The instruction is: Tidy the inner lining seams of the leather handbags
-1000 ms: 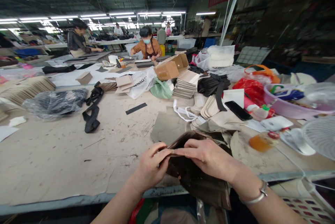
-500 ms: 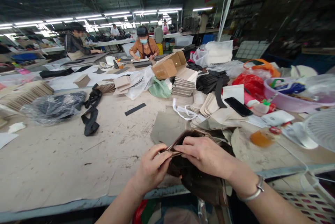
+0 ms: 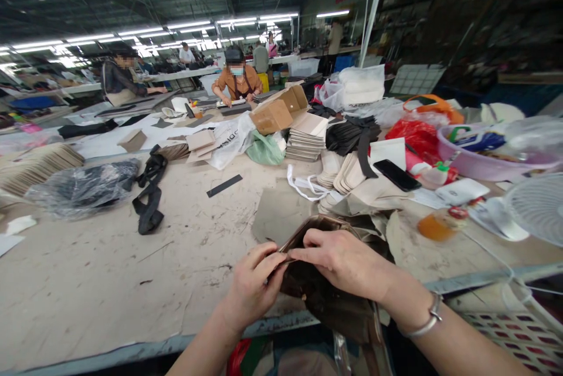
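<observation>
A dark brown bag point(image 3: 338, 311) with a shiny inner face hangs over the near edge of the table, its mouth facing up. On the left, my left hand point(image 3: 257, 279) pinches the bag's rim between thumb and fingers. My right hand point(image 3: 341, 258) reaches across the opening. Its index finger presses the same rim right beside the left fingertips, while the other fingers curl over the bag; its thumb is hidden. Behind the bag lies a flat grey-brown sheet point(image 3: 279, 214), partly under it.
A black phone point(image 3: 397, 175), a jar of orange liquid point(image 3: 435, 226) and a white fan point(image 3: 536, 209) stand to the right. Stacked beige panels point(image 3: 305, 144), a plastic-wrapped black bundle point(image 3: 85, 185) and a black strap point(image 3: 149, 212) lie farther off. A co-worker point(image 3: 237, 80) sits opposite.
My right index finger now stretches straighter along the rim, with the other fingers drawn back. The left hand keeps its pinch. The whole view has shifted slightly.
</observation>
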A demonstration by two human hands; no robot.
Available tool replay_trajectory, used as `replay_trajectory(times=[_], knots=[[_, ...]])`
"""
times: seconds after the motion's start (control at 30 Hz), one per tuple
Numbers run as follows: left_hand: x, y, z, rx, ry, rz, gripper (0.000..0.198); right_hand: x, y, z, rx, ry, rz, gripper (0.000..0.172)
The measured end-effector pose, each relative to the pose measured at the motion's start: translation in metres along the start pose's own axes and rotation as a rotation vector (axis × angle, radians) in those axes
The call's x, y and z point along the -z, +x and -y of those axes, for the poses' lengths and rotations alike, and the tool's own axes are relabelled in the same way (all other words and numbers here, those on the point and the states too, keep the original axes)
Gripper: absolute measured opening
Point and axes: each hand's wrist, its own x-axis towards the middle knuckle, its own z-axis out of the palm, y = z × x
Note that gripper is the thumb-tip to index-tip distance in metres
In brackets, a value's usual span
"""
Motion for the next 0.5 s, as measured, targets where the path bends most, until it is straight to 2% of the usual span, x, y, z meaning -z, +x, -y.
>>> replay_trajectory(times=[0.27, 0.4, 0.5], knots=[[0.0005, -0.0005, 0.0023, 0.019, -0.123, 0.009, 0.024, 0.0006, 0.0044, 0.0012, -0.009, 0.041, -0.001, 0.039], [0.0015, 0.002, 0.0035, -0.011, -0.105, 0.009, 0.037, 0.0003, 0.0044, 0.0012, -0.011, 0.047, 0.009, 0.04], [0.0029, 0.0024, 0.0036, -0.018, -0.078, 0.054, 0.042, 0.0009, 0.0035, 0.0005, -0.013, 0.061, 0.01, 0.043]])
